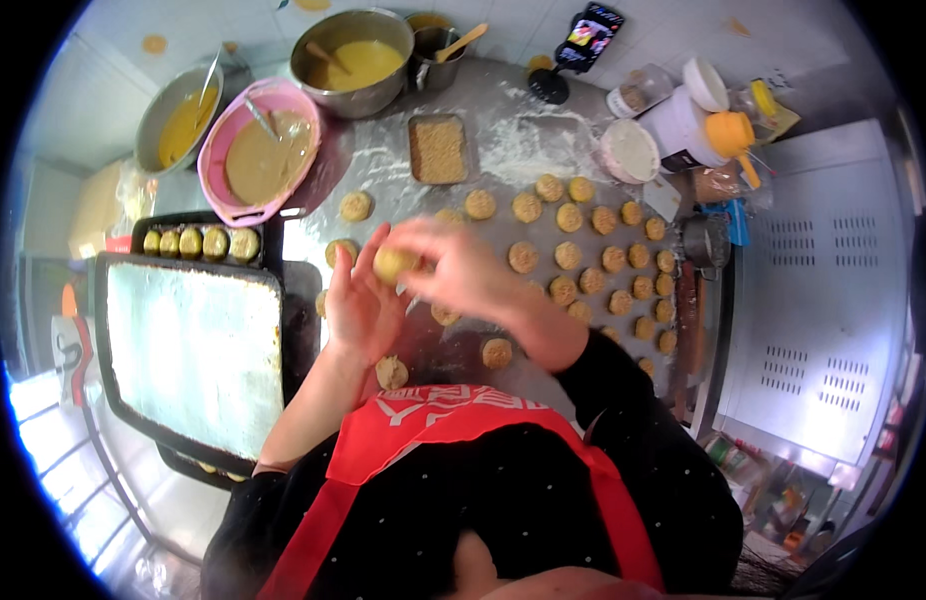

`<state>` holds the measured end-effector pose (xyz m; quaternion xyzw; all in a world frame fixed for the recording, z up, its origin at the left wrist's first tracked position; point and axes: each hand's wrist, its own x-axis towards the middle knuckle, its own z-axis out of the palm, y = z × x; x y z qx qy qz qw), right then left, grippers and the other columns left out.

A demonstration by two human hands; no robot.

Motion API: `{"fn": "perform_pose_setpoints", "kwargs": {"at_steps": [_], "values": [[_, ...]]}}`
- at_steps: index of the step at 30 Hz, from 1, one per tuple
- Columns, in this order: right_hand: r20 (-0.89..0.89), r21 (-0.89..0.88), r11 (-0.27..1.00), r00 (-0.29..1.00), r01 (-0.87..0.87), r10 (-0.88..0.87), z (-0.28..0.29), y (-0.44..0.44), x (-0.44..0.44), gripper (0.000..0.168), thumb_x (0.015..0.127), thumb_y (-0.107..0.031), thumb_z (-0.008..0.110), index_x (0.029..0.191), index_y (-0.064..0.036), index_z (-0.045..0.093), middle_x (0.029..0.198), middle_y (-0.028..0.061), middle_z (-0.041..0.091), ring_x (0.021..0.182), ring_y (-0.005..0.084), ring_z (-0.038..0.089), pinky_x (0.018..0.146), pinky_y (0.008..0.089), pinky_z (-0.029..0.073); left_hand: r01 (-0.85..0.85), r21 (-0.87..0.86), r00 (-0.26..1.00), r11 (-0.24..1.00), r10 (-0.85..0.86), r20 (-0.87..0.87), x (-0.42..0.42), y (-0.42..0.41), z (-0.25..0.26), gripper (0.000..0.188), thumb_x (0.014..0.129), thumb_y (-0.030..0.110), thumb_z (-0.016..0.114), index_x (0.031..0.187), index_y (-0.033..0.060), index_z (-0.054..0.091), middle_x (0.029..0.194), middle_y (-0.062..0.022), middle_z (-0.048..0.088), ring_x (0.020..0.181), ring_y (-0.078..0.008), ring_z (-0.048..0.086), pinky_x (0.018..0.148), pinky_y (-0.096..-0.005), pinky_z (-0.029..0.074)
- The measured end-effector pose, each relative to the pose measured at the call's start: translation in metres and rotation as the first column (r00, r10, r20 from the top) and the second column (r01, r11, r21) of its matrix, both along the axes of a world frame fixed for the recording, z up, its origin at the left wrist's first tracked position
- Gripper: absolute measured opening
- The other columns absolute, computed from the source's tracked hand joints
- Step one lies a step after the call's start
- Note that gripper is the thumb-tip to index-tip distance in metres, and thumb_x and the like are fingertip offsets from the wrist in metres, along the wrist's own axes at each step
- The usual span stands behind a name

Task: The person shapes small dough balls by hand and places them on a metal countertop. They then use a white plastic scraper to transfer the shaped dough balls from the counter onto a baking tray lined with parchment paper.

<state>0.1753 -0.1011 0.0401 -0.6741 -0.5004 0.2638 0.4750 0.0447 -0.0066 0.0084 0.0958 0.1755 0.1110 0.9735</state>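
My right hand [455, 262], slightly blurred, grips a smooth yellowish dough ball [396, 265] with thumb and fingers. My left hand [364, 307] is turned palm up just to the left, its fingers apart and close against the ball. Below the hands, near my red apron, a rough lump of dough [392, 373] lies on the metal table [358, 169]. Many dough rounds with a crumbly top, such as one round [523, 256], spread across the table to the right. My forearm hides some of them. Another round [355, 205] lies beyond my left hand.
A small tray of crumbs [439, 154] stands ahead. Back left are a pink basin of batter [208, 161] and steel bowls [354, 101]. A large baking tray [197, 360] lies left, near a pan of rounds [264, 244]. A flour tub [629, 150] and phone [592, 37] stand back right.
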Motion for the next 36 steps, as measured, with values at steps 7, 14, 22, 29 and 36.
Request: {"fn": "perform_pose_setpoints", "kwargs": {"at_steps": [7, 14, 22, 29, 36], "values": [[0.53, -0.106, 0.922, 0.806, 0.372, -0.264, -0.079, 0.059, 0.132, 0.03, 0.07, -0.004, 0.063, 0.1, -0.004, 0.059, 0.101, 0.013, 0.058, 0.095, 0.032, 0.056, 0.082, 0.0372, 0.047, -0.026, -0.033, 0.991, 0.999, 0.022, -0.134, -0.01, 0.025, -0.023, 0.057, 0.091, 0.051, 0.035, 0.125, 0.0068, 0.044, 0.122, -0.0111, 0.052, 0.111, -0.0232, 0.049, 0.094, -0.0396, 0.037], [0.692, -0.435, 0.812, 0.722, 0.389, 0.025, -0.143, 0.093, 0.153, 0.03, 0.077, -0.002, 0.054, 0.106, -0.008, 0.059, 0.116, 0.013, 0.053, 0.109, 0.0301, 0.049, 0.089, 0.038, 0.044, -0.039, -0.026, 0.981, 0.999, 0.033, -0.193, -0.035, 0.022, -0.023, 0.05, 0.091, 0.046, 0.038, 0.119, 0.0056, 0.05, 0.112, -0.0108, 0.058, 0.103, -0.0226, 0.055, 0.088, -0.0372, 0.043], [-0.867, -0.025, 0.931, 0.455, 0.363, -0.201, -0.095, 0.025, 0.135, 0.037, 0.083, 0.001, 0.046, 0.119, -0.007, 0.051, 0.112, 0.0102, 0.056, 0.099, 0.0245, 0.057, 0.083, 0.037, 0.047, -0.05, -0.058, 0.991, 0.997, 0.042, -0.125, -0.066, 0.014, -0.025, 0.048, 0.091, 0.043, 0.041, 0.114, 0.0033, 0.053, 0.108, -0.0104, 0.061, 0.099, -0.0219, 0.057, 0.087, -0.0375, 0.043], [-0.953, 0.228, 0.955, 0.246, 0.193, 0.178, -0.024, -0.052, 0.042, 0.044, 0.084, 0.0, 0.04, 0.128, -0.004, 0.043, 0.122, 0.015, 0.048, 0.108, 0.0295, 0.053, 0.09, 0.0358, 0.045, 0.002, -0.015, 0.996, 1.0, -0.003, -0.091, -0.086, -0.003, -0.009, 0.044, 0.092, 0.04, 0.04, 0.114, 0.0035, 0.053, 0.106, -0.009, 0.061, 0.095, -0.021, 0.057, 0.085, -0.0351, 0.044], [-0.654, -0.116, 0.978, 0.728, 0.173, -0.206, -0.087, -0.096, -0.066, 0.047, 0.071, 0.002, 0.062, 0.115, -0.005, 0.047, 0.107, 0.0099, 0.053, 0.106, 0.0227, 0.053, 0.084, 0.0319, 0.045, -0.05, 0.029, 0.993, 0.998, 0.053, -0.103, -0.129, -0.007, -0.023, 0.042, 0.092, 0.036, 0.042, 0.114, 0.0005, 0.05, 0.107, -0.0108, 0.059, 0.095, -0.0214, 0.057, 0.085, -0.035, 0.045]]}}
